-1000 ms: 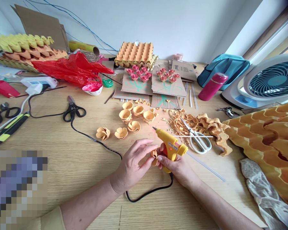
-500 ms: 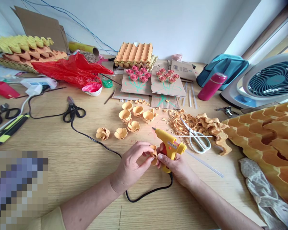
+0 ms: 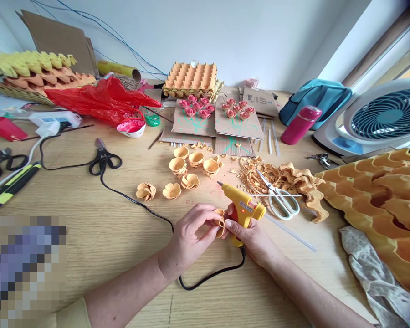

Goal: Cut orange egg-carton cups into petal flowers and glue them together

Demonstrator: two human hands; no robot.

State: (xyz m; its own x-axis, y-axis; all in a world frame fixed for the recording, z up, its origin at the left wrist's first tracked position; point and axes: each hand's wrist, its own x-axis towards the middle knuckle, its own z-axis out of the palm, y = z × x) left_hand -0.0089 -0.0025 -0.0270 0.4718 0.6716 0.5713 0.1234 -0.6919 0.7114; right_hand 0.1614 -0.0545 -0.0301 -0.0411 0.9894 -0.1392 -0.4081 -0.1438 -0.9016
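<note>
My left hand (image 3: 194,232) pinches a small orange egg-carton flower (image 3: 220,222) between thumb and fingers. Wrapped round the handle of a yellow hot glue gun (image 3: 241,207) is my right hand (image 3: 251,237), its thumb tip also at the flower's edge. The gun's nozzle points up and left, away from the flower, and a small red light glows on its side. Beyond my hands sit several cut egg-carton cups (image 3: 211,166), some shaped with petals like the one at the left (image 3: 146,192). My fingers partly hide the held flower.
White-handled scissors (image 3: 283,200) lie against carton scraps (image 3: 259,175). Black scissors (image 3: 104,159) rest left, near the gun's cable (image 3: 150,208). Pink flowers stand on cardboard sheets (image 3: 194,126) at the back. Egg trays (image 3: 379,191), a pink bottle (image 3: 301,125) and a fan (image 3: 386,114) are right.
Both hands stay nearly in place, still holding the flower and the glue gun. The flower has shifted very slightly in my fingers.
</note>
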